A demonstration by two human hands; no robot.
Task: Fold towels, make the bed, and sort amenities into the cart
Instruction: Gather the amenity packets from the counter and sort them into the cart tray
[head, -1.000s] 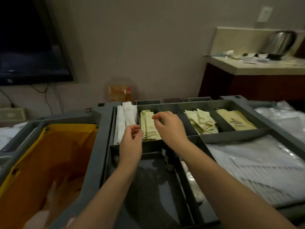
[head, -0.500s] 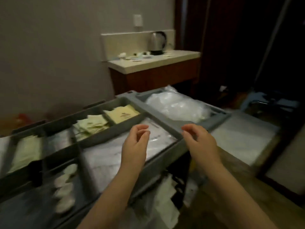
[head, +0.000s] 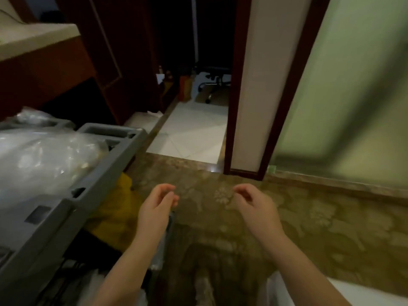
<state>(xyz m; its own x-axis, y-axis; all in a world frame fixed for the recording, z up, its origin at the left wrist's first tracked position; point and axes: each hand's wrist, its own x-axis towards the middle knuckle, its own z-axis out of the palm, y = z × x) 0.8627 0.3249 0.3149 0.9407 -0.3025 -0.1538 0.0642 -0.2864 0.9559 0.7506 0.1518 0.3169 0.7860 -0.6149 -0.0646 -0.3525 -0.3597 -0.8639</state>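
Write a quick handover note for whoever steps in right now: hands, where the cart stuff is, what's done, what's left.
Left hand: empty, fingers loosely curled, over the carpet beside the cart.
Right hand: empty, same pose, apart from the left.
Cart: at the left, with plastic-wrapped stock on top and yellow fabric lower down.
Done: cannot tell from this view.
Left: no towels, bed or amenity trays in view; check them.

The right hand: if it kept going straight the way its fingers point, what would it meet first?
Probably nothing close: the right hand is empty, above patterned carpet; the dark door frame looks first in line, though depth is unclear.
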